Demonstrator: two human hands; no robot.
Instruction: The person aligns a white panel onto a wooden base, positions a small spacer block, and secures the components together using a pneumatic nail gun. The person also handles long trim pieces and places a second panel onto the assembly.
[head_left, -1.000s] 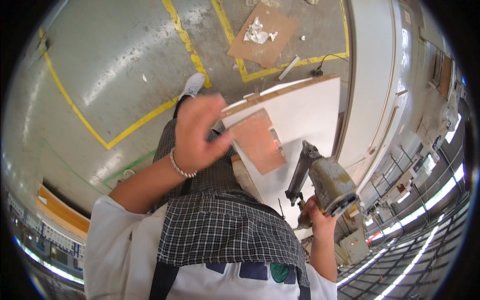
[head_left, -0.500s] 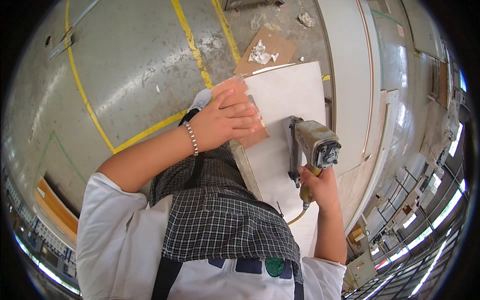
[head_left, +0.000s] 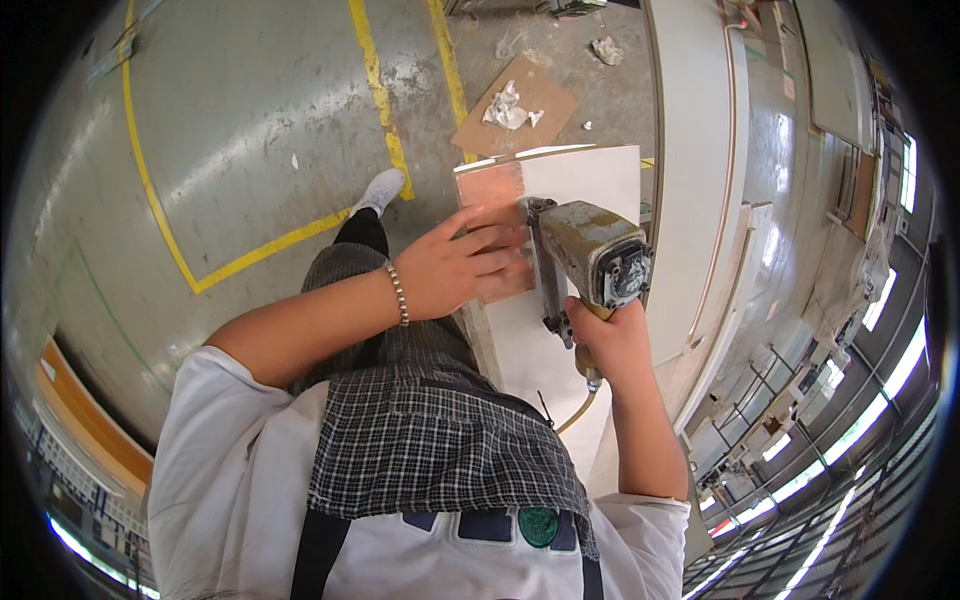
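A pinkish-orange board [head_left: 493,183] lies on the far left corner of a white panel [head_left: 590,180]. My left hand [head_left: 450,262] rests on this board, its fingers spread and stretched across it. In my right hand [head_left: 612,345] is a yellowish, worn pneumatic nail gun [head_left: 590,240], gripped around its handle. The gun's long dark magazine [head_left: 548,275] stands right beside the board's right edge, close to my left fingertips. Whether its nose touches the board is hidden. A yellow air hose [head_left: 578,410] runs from the bottom of the handle toward my apron.
Long pale panels [head_left: 690,150] stand along the right side. Beyond the white panel, a brown board [head_left: 515,105] with crumpled white scraps [head_left: 510,108] lies on the floor. Yellow lines [head_left: 270,248] mark the grey floor at left, near my white shoe [head_left: 383,188].
The pinkish board has turned from slanted to nearly square with the white panel's corner. My right hand has brought the nail gun left, up to the board. My shoe shows more fully.
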